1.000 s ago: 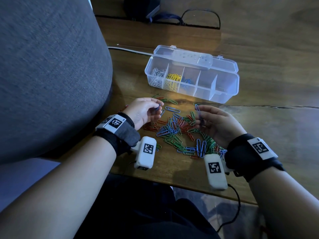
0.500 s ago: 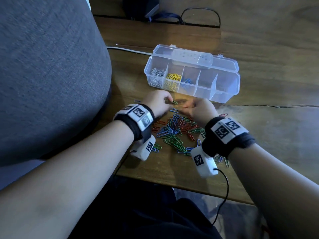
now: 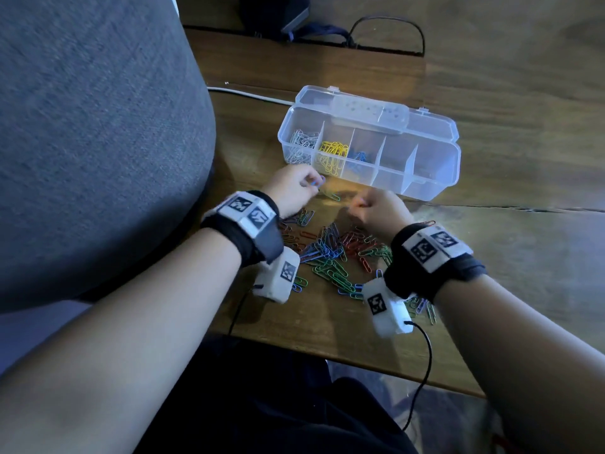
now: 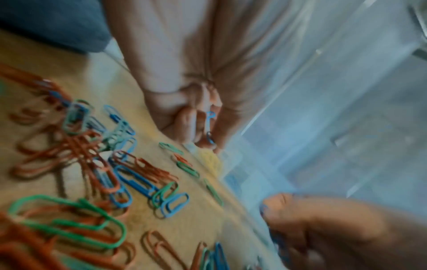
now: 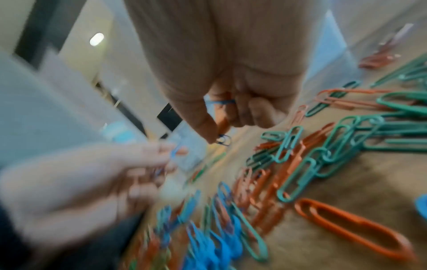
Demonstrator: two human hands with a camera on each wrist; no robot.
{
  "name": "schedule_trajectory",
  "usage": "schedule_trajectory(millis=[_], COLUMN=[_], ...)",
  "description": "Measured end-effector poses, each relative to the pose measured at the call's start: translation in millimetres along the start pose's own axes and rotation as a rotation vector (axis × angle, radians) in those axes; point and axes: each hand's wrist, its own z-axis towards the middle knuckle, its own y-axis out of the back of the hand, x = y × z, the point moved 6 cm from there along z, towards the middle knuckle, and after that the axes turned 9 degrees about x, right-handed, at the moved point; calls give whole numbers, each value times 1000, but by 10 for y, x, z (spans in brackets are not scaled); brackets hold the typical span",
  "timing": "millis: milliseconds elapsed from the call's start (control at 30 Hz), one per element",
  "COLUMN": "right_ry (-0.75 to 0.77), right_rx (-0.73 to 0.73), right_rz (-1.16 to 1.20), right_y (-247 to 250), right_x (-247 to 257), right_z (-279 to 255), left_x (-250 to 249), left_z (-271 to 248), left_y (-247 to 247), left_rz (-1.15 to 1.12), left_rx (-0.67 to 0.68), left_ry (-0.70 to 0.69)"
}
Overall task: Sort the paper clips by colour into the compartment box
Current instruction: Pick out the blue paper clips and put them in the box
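Observation:
The clear compartment box (image 3: 425,188) stands open at the back of the table, with silver clips (image 3: 301,144) in its left cell, yellow clips (image 3: 332,155) in the second and blue clips (image 3: 358,157) in the third. A mixed pile of red, green and blue clips (image 3: 330,253) lies in front of it. My left hand (image 3: 314,185) hovers close to the box's front wall, its curled fingers holding blue clips (image 4: 209,126). Just right of it, my right hand (image 3: 357,204) pinches a blue clip (image 5: 223,140) between thumb and finger, with another blue clip (image 5: 221,102) tucked in its curled fingers.
A grey upholstered seat (image 3: 91,142) presses against the table's left side. A white cable (image 3: 248,95) runs behind the box, and a black cable (image 3: 386,31) loops at the far edge. The table's near edge (image 3: 327,352) lies just below my wrists.
Both hands have left the pile and moved forward and closer together, now close to the box's front wall. Each still holds blue clips.

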Motion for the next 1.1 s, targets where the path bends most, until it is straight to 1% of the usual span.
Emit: schedule_trajectory(millis=[33, 100, 133, 167, 233, 267, 333, 367, 400, 433, 500, 533, 567, 600, 667, 767, 867, 1000, 1067, 1100], right_ry=[-6, 4, 9, 15, 32, 22, -38, -66, -72, -54, 12, 40, 51, 59, 62, 51, 24, -8, 2, 19], right_rx=[4, 56, 105, 157, 231, 244, 209, 183, 157, 123, 51, 34, 42, 58, 51, 17, 44, 143, 149, 131], right_rz=[238, 732, 934, 1068, 1159, 1148, 1059, 1000, 910, 744, 230, -8, -194, -310, -396, -410, -434, -470, -465, -462], right_y=[46, 91, 87, 78, 49, 27, -13, -31, -40, -35, -18, -43, -85, -129, -164, -173, -219, -286, -296, -281], right_x=[-31, -55, -40, -22, 17, 30, 14, -4, -18, -18, 25, 62, 87, 104, 123, 135, 166, 207, 203, 207], right_z=[-17, -68, -96, -118, -134, -135, -131, -127, -120, -110, -94, -92, -91, -85, -64, -10, 46, 63, 44, 31], left_x=[60, 175, 212, 224, 208, 188, 175, 170, 157, 131, 65, 49, 41, 36, 13, -24, -49, -60, -53, -46], left_z=[-30, -108, -146, -184, -251, -272, -284, -276, -265, -250, -209, -208, -202, -192, -171, -156, -141, -131, -142, -152], left_y=[29, 56, 59, 55, 37, 35, 40, 46, 60, 71, 26, -7, -54, -96, -143, -160, -192, -222, -211, -176], left_rz=[-137, -518, -725, -883, -1045, -1087, -1102, -1016, -815, -518, 58, 263, 392, 471, 537, 557, 528, 488, 450, 405], left_rx=[9, 19, 16, 26, 67, 82, 91, 78, 51, 21, -23, -31, -27, -20, -11, 15, 69, 119, 115, 91], left_ry=[26, 84, 105, 116, 115, 96, 69, 60, 54, 49, 31, 44, 49, 46, 35, 48, 43, 16, -20, -37])
